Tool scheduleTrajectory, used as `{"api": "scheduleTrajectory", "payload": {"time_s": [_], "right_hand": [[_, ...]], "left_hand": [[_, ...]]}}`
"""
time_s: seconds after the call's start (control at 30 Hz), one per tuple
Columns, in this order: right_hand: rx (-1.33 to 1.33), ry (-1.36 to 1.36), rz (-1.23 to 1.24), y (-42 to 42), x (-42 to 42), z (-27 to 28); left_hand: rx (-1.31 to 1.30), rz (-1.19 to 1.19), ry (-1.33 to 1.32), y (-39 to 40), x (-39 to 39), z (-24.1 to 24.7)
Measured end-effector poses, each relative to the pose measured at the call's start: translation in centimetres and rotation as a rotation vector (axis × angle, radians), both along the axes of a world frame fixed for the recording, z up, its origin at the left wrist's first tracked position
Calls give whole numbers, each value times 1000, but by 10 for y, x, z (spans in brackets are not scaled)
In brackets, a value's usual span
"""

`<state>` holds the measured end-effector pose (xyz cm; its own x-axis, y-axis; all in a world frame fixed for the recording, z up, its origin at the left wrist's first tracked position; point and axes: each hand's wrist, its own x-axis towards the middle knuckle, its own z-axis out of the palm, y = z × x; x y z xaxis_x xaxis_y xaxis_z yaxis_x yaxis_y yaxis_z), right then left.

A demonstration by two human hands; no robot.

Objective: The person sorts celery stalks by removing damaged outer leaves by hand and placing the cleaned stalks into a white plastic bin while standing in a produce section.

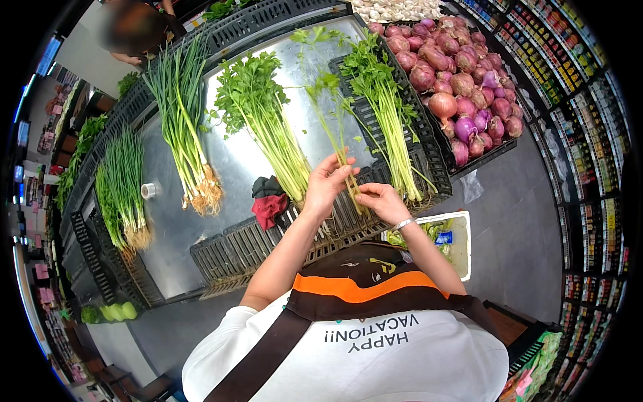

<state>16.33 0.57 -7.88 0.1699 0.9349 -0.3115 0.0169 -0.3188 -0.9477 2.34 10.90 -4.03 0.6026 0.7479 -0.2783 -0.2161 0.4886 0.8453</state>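
Observation:
A few thin celery stalks [324,120] with leafy tops stand out from my hands over the metal tabletop. My left hand [327,183] holds them between thumb and fingers partway along. Lower down, at the stalk bases, my right hand [384,201] pinches the same stalks with its fingertips. A thick bunch of celery [274,135] lies left of my left hand, its root end partly hidden behind that hand. To the right, another celery bunch [389,125] rests on black slatted plastic, roots towards me.
Scallions [186,130] and smaller green onions [128,181] lie at left, near a tape roll [148,191]. Dark and red cloths [270,210] sit beside the celery. Red onions [462,85] fill a crate at right. A white foam box [464,246] stands below the stand's edge. Another person [133,30] is far left.

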Motion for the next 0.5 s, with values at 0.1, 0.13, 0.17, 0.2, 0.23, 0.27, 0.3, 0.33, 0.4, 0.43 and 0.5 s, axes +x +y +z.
{"api": "scheduleTrajectory", "payload": {"time_s": [0.1, 0.13, 0.17, 0.2, 0.23, 0.27, 0.3, 0.33, 0.4, 0.43, 0.5], "right_hand": [[22, 27, -98, 3, -3, -5], [14, 4, -87, 1, -4, -3], [30, 10, -109, 1, -5, -2], [45, 17, -133, 0, -7, 0], [60, 24, -157, -1, -9, 3], [77, 40, -160, -2, -8, 5], [88, 62, -170, -3, -8, 7], [100, 84, -181, -5, -7, 8], [127, 134, -210, -7, -5, 7], [145, 154, -217, -8, -3, 6], [179, 193, -231, -9, -1, 6]], "left_hand": [[12, 72, -14, 2, 1, -3], [19, 93, -23, 3, 1, -4], [25, 104, -3, 5, 1, -6], [28, 113, 18, 6, 0, -9], [31, 122, 40, 7, -1, -11], [21, 139, 40, 9, -1, -13], [21, 142, 51, 10, -2, -12], [20, 145, 62, 10, -3, -9], [13, 147, 71, 12, -5, -10], [-2, 161, 66, 13, -7, -12], [-35, 188, 56, 17, -9, -13]]}}
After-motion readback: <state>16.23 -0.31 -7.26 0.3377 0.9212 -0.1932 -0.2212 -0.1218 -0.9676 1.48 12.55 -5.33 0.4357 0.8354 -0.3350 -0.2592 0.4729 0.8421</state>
